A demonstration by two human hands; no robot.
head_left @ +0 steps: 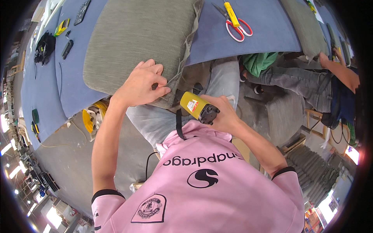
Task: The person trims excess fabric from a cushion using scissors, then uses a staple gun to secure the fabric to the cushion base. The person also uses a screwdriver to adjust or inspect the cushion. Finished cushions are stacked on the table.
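A grey-green upholstered panel (136, 42) rests on the blue-covered table and juts over its near edge towards my lap. Its right side ends in a loose, frayed fabric edge (188, 42). My left hand (144, 83) lies at the panel's near corner, thumb and forefinger pinched on that edge. To the right of the corner, my right hand (224, 112) is wrapped round a yellow staple gun (193, 105) with a black end cap facing up. The gun's nose is hidden beneath its body, so I cannot tell whether it touches the panel.
Red-handled scissors (238, 30) and a yellow-handled screwdriver (232, 14) lie on the blue table cover (268, 31). Black items and a phone (82, 12) lie at left. At right, another person's arm (340, 72) reaches to a similar panel (305, 29). Stacked grey pieces (312, 167) stand behind.
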